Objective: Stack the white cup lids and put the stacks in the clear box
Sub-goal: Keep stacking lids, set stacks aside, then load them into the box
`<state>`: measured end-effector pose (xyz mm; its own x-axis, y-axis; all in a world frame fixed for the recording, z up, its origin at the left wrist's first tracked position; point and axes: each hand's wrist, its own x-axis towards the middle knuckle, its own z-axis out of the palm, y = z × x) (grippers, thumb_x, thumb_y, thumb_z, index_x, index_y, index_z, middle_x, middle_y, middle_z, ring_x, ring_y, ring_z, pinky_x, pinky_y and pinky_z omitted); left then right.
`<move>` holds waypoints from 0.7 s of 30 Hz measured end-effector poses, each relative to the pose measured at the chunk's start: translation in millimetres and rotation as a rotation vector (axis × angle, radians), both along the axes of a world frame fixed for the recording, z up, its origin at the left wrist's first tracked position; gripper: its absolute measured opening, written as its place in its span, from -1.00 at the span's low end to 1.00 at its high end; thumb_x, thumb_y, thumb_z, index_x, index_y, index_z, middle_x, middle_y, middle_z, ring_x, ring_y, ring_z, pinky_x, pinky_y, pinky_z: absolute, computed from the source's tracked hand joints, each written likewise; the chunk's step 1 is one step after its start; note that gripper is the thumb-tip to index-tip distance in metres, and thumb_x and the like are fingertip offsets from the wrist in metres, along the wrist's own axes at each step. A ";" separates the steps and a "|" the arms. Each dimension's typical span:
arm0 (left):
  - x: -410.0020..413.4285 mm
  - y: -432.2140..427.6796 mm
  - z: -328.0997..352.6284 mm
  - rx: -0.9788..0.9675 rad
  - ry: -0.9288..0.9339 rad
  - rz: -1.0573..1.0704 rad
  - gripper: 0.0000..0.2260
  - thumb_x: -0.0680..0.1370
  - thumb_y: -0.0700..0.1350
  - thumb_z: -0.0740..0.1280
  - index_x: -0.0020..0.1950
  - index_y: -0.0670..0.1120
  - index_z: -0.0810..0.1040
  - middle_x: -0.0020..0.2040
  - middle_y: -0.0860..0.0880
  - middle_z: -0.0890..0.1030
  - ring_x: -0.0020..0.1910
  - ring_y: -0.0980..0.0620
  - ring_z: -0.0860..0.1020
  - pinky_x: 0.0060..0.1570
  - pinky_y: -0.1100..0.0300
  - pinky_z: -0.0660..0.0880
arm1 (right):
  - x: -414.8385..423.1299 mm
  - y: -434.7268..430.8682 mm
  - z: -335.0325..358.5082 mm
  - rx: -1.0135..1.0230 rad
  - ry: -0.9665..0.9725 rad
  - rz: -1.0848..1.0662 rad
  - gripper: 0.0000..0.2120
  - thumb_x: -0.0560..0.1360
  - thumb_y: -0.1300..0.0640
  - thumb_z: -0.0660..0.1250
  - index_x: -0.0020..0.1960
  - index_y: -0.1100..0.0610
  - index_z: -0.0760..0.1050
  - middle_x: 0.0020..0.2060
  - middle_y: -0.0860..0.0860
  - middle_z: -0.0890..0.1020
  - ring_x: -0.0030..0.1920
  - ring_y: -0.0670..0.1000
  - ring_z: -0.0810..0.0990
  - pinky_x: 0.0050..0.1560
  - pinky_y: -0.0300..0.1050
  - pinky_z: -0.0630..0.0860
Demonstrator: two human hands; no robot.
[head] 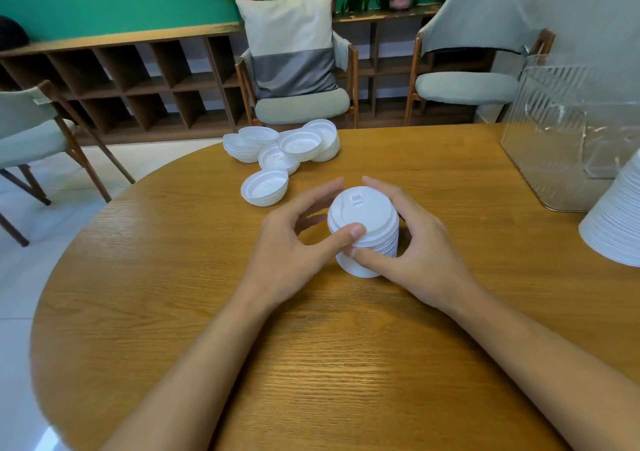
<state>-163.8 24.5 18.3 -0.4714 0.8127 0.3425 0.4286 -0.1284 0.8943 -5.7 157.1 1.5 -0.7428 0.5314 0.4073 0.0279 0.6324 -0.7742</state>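
A stack of white lids (363, 208) stands on the wooden table (207, 312), clasped by both hands. The left hand (287, 253) curls round it from 9 o'clock, thumb on the top lid, and the right hand (422, 249) wraps it from 3 o'clock. Loose lids (298, 144) lie at 11 o'clock of the stack, and the clear box (554, 121) is at 2 o'clock.

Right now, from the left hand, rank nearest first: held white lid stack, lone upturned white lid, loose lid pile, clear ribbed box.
1. Held white lid stack, touching the left hand.
2. Lone upturned white lid, just beyond.
3. Loose lid pile, far edge.
4. Clear ribbed box, far right.
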 end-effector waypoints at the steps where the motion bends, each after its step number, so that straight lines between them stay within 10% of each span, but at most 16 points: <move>1: 1.0 0.4 -0.1 0.019 0.006 0.009 -0.45 0.48 -0.06 0.60 0.46 -0.04 0.57 0.29 0.08 0.68 0.35 0.10 0.59 0.34 0.06 0.55 | -0.1 0.0 0.1 -0.008 -0.003 0.008 -0.16 0.40 -0.07 0.64 0.57 -0.18 0.32 0.37 -0.24 0.52 0.40 -0.17 0.47 0.37 -0.07 0.49; 15: 1.7 4.3 -8.6 0.009 0.122 0.096 -0.47 0.39 0.23 0.54 0.29 0.02 0.66 0.18 0.13 0.68 0.24 0.12 0.62 0.12 0.13 0.58 | -0.1 0.5 0.7 -0.021 -0.060 0.048 -0.12 0.32 -0.24 0.60 0.56 -0.26 0.32 0.39 -0.32 0.50 0.39 -0.31 0.42 0.24 -0.49 0.36; 21: -20.9 -1.0 -8.6 0.026 0.233 0.160 -0.66 0.66 0.14 0.29 0.28 -0.02 0.67 0.19 0.15 0.68 0.26 0.15 0.59 0.20 0.30 0.47 | -1.3 -1.1 1.0 -0.004 -0.061 0.027 -0.15 0.32 -0.27 0.58 0.54 -0.28 0.33 0.38 -0.37 0.48 0.38 -0.37 0.40 0.23 -0.53 0.34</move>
<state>-184.6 23.5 9.7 -0.4987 0.7239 0.4767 0.6388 -0.0648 0.7666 -7.1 156.0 2.5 -0.7804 0.5122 0.3587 0.0581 0.6305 -0.7740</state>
